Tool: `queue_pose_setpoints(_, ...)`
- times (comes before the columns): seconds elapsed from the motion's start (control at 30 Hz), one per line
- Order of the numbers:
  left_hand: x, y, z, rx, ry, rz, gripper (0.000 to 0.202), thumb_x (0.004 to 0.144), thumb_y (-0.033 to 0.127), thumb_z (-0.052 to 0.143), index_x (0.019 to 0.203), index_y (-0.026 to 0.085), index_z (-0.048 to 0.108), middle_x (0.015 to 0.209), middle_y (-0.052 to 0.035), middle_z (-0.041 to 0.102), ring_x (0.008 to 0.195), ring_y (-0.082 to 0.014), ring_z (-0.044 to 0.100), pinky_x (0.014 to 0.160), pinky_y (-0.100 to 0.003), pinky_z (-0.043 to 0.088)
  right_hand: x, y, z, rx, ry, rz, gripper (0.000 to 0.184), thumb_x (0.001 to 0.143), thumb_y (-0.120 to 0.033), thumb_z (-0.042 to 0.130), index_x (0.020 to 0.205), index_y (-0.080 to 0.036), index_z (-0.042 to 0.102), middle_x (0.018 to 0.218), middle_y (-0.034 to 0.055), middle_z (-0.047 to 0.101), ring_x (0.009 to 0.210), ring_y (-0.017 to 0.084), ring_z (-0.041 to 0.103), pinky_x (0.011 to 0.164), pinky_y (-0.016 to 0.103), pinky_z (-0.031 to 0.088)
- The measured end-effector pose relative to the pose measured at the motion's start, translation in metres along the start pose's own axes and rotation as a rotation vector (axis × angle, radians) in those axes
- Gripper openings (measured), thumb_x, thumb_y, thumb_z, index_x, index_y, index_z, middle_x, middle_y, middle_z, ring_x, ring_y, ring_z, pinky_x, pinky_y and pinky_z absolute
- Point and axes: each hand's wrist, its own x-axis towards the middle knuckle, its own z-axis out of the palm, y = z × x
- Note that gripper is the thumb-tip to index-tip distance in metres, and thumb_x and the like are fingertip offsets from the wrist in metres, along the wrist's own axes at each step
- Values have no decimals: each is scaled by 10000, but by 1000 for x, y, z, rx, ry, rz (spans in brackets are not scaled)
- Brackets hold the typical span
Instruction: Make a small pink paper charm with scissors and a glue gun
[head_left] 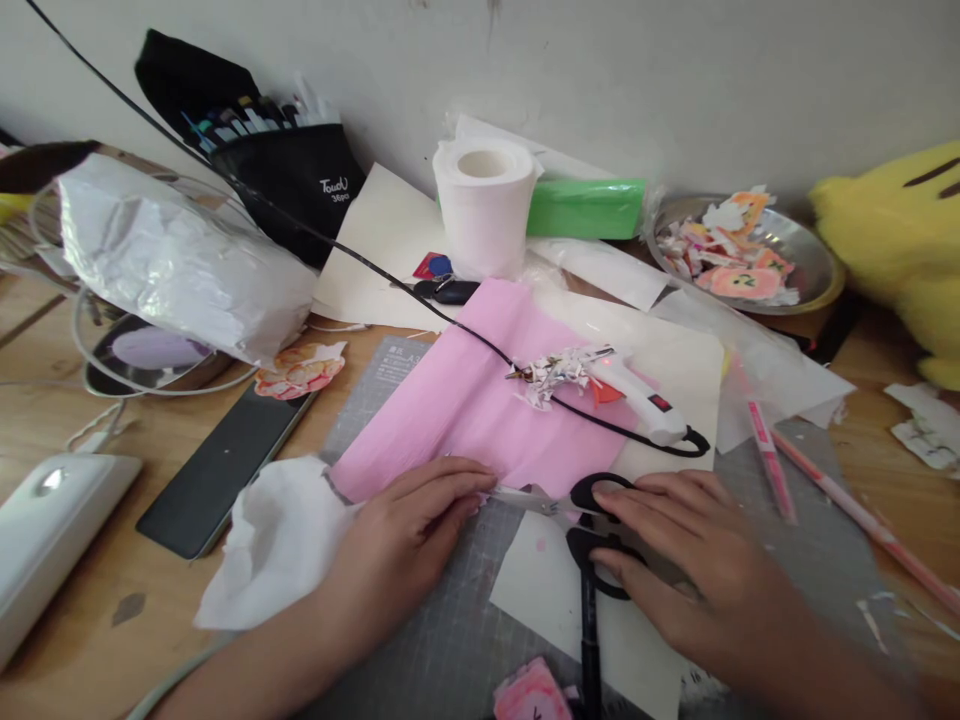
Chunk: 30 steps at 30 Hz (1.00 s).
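Note:
A pink sheet of crepe paper (480, 395) lies across the grey cutting mat (457, 620). My left hand (409, 530) rests flat on the sheet's near edge, fingers stretched toward the right. My right hand (682, 565) lies over the black-handled scissors (592, 520), fingers extended along the handles; the blades point left toward my left fingertips. A white hot glue gun (637, 395) with its black cable lies on the pink paper, paper scraps at its nozzle.
A toilet roll (486, 205), green roll (585, 208), black marker case (289, 175) and metal bowl of cut-outs (814, 260) stand at the back. A phone (225, 470), white tissue (274, 540), wrapped bundle (176, 260), glue sticks (769, 450) and yellow plush (911, 240) surround the mat.

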Motion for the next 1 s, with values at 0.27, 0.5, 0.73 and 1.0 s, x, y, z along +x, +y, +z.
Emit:
queue_pose_setpoints(0.27, -1, -1, 0, 6, -2, 8, 208, 875, 120, 513, 1021, 213, 629, 1033, -6, 682, 949, -124, 644, 871, -221, 519, 3, 0, -3, -14, -37, 18, 167, 790, -221, 628, 938, -154, 667, 861, 47, 719, 785, 206, 610, 763, 384, 429)
queue_pose_setpoints(0.5, -2, -3, 1, 4, 6, 63, 225, 865, 94, 511, 1020, 204, 632, 1033, -8, 684, 950, -113, 644, 885, -201, 506, 8, 2, -9, -43, -172, 15, 195, 802, -241, 600, 951, -147, 684, 812, 68, 695, 785, 232, 586, 769, 412, 448)
queue_pose_setpoints(0.73, -1, -3, 2, 14, -20, 70, 223, 867, 90, 518, 1019, 208, 633, 1031, -2, 682, 956, -105, 637, 886, -190, 499, 11, 3, -15, -77, -193, -38, 193, 829, -240, 570, 944, -136, 685, 785, 69, 691, 769, 241, 594, 745, 422, 447)
queue_pose_setpoints(1.0, -3, -3, 1, 24, -5, 75, 223, 868, 93, 510, 1015, 205, 635, 1018, -11, 686, 940, -117, 644, 863, -210, 518, 9, 5, -13, -94, -181, -58, 186, 843, -261, 559, 925, -148, 682, 771, 71, 689, 756, 235, 603, 730, 414, 453)
